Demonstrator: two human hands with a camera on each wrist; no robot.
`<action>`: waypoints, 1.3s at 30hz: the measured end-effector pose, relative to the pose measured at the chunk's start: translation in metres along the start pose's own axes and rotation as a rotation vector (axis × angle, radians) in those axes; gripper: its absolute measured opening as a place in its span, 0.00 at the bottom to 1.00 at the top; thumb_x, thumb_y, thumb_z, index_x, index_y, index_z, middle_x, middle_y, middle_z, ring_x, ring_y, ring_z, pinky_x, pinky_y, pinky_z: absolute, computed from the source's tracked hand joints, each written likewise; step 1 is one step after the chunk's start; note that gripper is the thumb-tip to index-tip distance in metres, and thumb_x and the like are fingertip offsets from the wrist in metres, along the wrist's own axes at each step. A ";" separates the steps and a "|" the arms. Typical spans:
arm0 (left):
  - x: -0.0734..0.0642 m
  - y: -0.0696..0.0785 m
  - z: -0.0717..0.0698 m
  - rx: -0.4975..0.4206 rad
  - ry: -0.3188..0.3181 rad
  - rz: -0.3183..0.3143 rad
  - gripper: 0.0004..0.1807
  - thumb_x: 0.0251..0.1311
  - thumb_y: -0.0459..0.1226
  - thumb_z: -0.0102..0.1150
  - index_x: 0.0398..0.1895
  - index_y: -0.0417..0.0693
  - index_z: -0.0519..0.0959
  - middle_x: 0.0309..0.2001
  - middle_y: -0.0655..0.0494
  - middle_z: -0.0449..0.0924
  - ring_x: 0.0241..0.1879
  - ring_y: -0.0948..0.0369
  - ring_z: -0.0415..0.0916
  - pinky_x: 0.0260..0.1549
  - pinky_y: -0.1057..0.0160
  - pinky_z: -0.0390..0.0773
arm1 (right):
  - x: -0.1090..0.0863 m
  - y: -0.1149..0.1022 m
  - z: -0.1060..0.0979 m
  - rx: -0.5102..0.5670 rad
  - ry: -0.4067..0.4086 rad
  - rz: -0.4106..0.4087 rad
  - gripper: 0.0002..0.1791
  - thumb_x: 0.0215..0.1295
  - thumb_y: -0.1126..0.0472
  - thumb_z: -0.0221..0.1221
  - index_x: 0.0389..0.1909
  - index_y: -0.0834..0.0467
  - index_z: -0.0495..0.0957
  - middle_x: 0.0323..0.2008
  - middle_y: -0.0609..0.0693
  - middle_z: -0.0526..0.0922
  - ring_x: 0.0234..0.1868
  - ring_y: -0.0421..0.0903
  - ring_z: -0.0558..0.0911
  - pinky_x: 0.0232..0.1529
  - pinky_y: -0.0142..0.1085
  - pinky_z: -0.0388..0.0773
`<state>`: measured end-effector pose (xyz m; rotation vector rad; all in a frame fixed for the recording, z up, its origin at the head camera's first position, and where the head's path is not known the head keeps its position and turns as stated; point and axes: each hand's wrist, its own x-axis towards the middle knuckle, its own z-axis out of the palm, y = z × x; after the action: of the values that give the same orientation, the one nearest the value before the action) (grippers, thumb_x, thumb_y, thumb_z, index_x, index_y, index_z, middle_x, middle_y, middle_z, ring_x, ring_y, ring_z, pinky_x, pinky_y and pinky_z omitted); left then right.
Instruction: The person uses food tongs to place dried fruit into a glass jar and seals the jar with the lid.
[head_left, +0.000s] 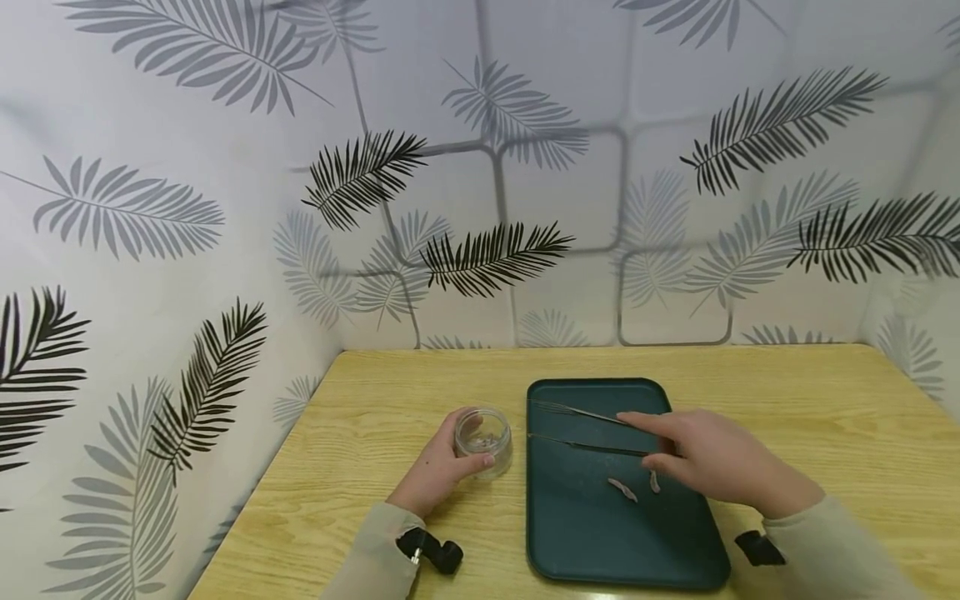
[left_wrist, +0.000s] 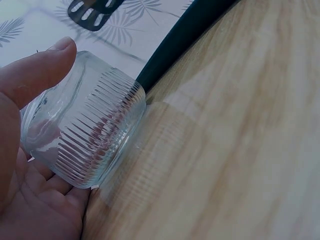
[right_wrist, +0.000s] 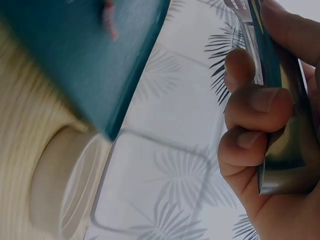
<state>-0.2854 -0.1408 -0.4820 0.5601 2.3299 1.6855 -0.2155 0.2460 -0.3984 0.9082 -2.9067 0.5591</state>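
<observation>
My left hand [head_left: 442, 462] is wrapped round a clear glass jar [head_left: 501, 460] just left of the dark green tray [head_left: 592, 542]. Through its ribbed side, in the left wrist view, small reddish pieces [left_wrist: 102, 132] show near the bottom. Metal tongs [head_left: 600, 448] are gripped in my right hand [head_left: 720, 462], their two arms spread apart over the tray and pointing left. In the right wrist view the fingers curl round the tongs' handle [right_wrist: 290, 175]. Two small pinkish-brown strips [head_left: 622, 490] lie on the tray below the tongs; nothing shows between the tips.
A round, beige, ring-like thing [right_wrist: 55, 185] sits on the table beside the tray in the right wrist view; my right arm hides that area in the head view. The wooden table [head_left: 420, 375] meets leaf-patterned walls [head_left: 525, 192] at the back and left.
</observation>
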 end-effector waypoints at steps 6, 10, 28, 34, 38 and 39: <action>0.001 -0.001 0.000 -0.008 0.005 0.001 0.47 0.63 0.45 0.70 0.80 0.52 0.54 0.75 0.49 0.61 0.70 0.48 0.64 0.65 0.43 0.63 | -0.019 0.014 -0.001 0.003 -0.011 0.030 0.32 0.69 0.49 0.64 0.73 0.45 0.70 0.23 0.30 0.69 0.22 0.31 0.66 0.24 0.32 0.64; 0.000 0.000 0.000 -0.001 0.014 -0.006 0.47 0.62 0.46 0.71 0.79 0.53 0.55 0.74 0.50 0.62 0.70 0.49 0.63 0.66 0.44 0.62 | -0.031 0.023 -0.004 0.008 -0.024 0.056 0.32 0.68 0.47 0.64 0.72 0.46 0.71 0.26 0.31 0.69 0.24 0.31 0.66 0.25 0.32 0.63; 0.001 -0.002 -0.001 0.012 0.000 -0.019 0.49 0.61 0.50 0.71 0.80 0.54 0.54 0.74 0.54 0.62 0.71 0.53 0.62 0.66 0.47 0.63 | -0.098 0.071 -0.006 0.084 -0.144 0.228 0.31 0.69 0.42 0.61 0.69 0.48 0.74 0.23 0.35 0.68 0.22 0.32 0.66 0.23 0.33 0.63; 0.002 -0.002 -0.002 0.017 0.003 -0.013 0.50 0.61 0.51 0.71 0.80 0.52 0.54 0.74 0.53 0.62 0.71 0.51 0.62 0.66 0.46 0.63 | -0.104 0.075 -0.009 0.076 -0.193 0.309 0.34 0.66 0.41 0.63 0.71 0.50 0.73 0.23 0.39 0.69 0.22 0.33 0.66 0.24 0.34 0.63; 0.002 -0.004 -0.002 0.020 0.007 -0.017 0.50 0.60 0.51 0.72 0.80 0.53 0.54 0.74 0.54 0.63 0.71 0.52 0.63 0.66 0.46 0.63 | -0.106 0.075 -0.009 0.098 -0.210 0.326 0.34 0.66 0.43 0.64 0.70 0.49 0.74 0.22 0.40 0.69 0.22 0.33 0.66 0.24 0.34 0.63; 0.002 -0.004 -0.002 0.020 0.007 -0.017 0.50 0.60 0.51 0.72 0.80 0.53 0.54 0.73 0.54 0.63 0.70 0.52 0.63 0.66 0.46 0.63 | -0.106 0.075 -0.008 0.106 -0.213 0.333 0.33 0.66 0.43 0.64 0.70 0.48 0.74 0.22 0.40 0.69 0.22 0.33 0.66 0.23 0.34 0.64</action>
<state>-0.2890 -0.1427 -0.4855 0.5373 2.3525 1.6613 -0.1703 0.3639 -0.4313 0.5197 -3.2767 0.6785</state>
